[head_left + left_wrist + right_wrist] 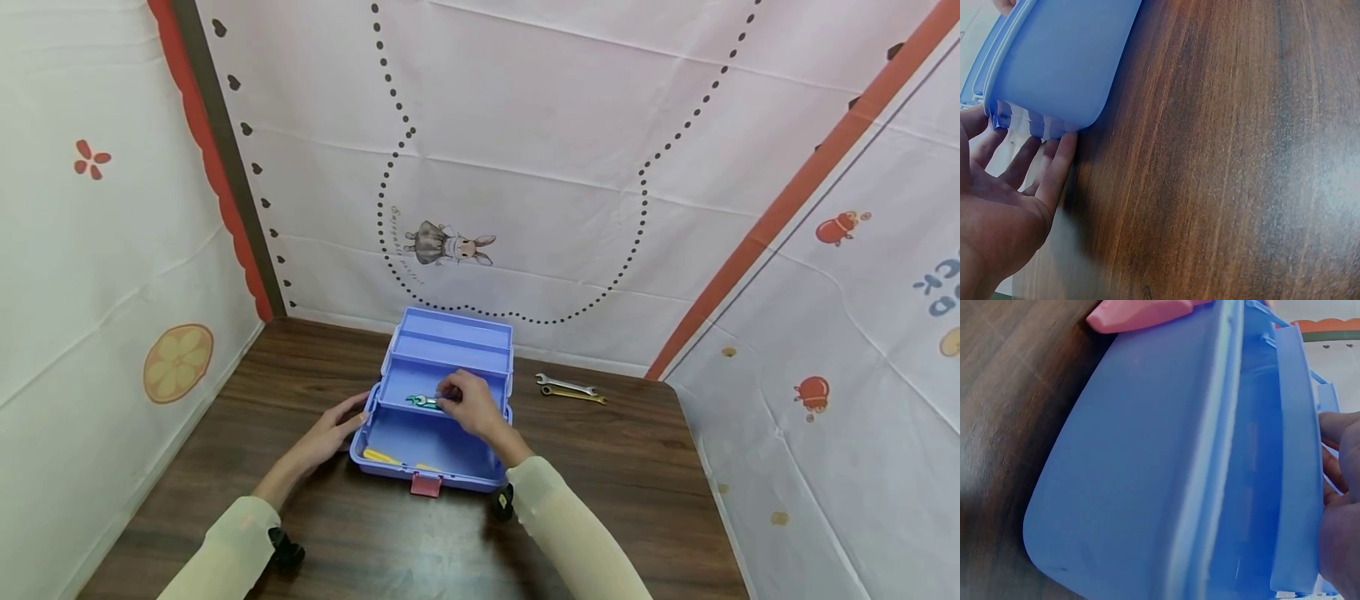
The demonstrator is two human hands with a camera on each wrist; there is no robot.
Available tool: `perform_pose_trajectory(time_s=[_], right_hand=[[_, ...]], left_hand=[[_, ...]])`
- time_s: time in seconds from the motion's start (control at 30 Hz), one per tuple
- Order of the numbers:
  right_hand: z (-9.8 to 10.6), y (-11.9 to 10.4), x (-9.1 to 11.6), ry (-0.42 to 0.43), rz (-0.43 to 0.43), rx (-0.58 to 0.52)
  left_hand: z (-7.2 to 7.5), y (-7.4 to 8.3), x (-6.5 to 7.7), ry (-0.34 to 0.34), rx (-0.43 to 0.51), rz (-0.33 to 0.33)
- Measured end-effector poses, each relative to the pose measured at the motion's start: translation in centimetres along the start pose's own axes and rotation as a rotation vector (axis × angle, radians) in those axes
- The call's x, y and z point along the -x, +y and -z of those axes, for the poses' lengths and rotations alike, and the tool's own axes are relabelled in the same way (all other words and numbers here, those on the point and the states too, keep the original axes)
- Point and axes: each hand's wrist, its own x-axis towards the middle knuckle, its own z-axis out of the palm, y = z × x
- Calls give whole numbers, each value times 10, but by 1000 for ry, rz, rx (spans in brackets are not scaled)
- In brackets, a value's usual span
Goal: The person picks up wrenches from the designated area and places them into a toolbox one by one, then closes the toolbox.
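Note:
A blue toolbox [431, 433] stands open on the table, its stepped trays raised toward the back. My left hand [330, 433] rests against its left side, the fingers [1060, 165] fairly straight along the wall and the thumb close to the rim. Over the lower raised tray [408, 375], my right hand [474, 404] has its fingers bent at the end of a small green-and-silver wrench [422, 402] and pinches it. In the right wrist view the fingertips are hidden behind the tray's front wall [1300, 469].
Yellow pieces [381, 456] lie along the front of the toolbox's bottom. A pink latch [426, 485] hangs at its front. Right of the box, a silver wrench [566, 385] and a gold wrench [573, 393] lie on the wooden table [615, 483]. Printed cloth walls [525, 208] enclose the table.

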Motion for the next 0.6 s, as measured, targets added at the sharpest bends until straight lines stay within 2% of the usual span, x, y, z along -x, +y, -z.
perform_pose_trajectory(time_s=[0.23, 0.4, 0.6], right_hand=[[14, -4, 12, 57, 91, -93], [33, -5, 29, 72, 107, -131], [56, 6, 50, 118, 98, -135]], left_hand=[[0, 2, -1, -10, -16, -4], [0, 3, 2, -14, -40, -6], [-1, 4, 4, -1, -36, 1]])
